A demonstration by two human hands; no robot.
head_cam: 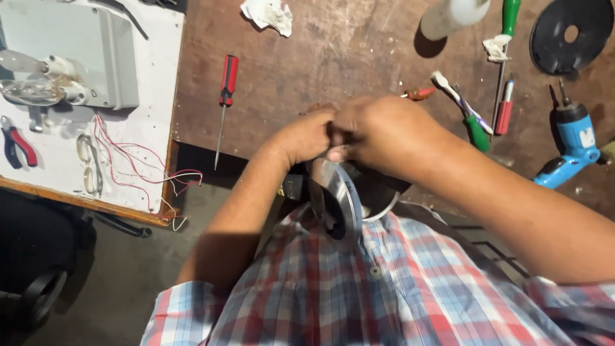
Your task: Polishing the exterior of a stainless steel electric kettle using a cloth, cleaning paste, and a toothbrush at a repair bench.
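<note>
Head view: both hands pressed together at the workbench edge (192, 138). Whatever the fingers pinch is hidden. A metal disc (334, 200) stands on edge just below the left hand (306, 136) and right hand (378, 131), its long axis running toward the plaid shirt (359, 288), lower part cut off.

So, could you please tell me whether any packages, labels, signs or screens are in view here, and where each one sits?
Label: small pale patch on the side of the blue drill, far right of the bench; its print is too small to tell.
No packages, signs or screens show.
</note>
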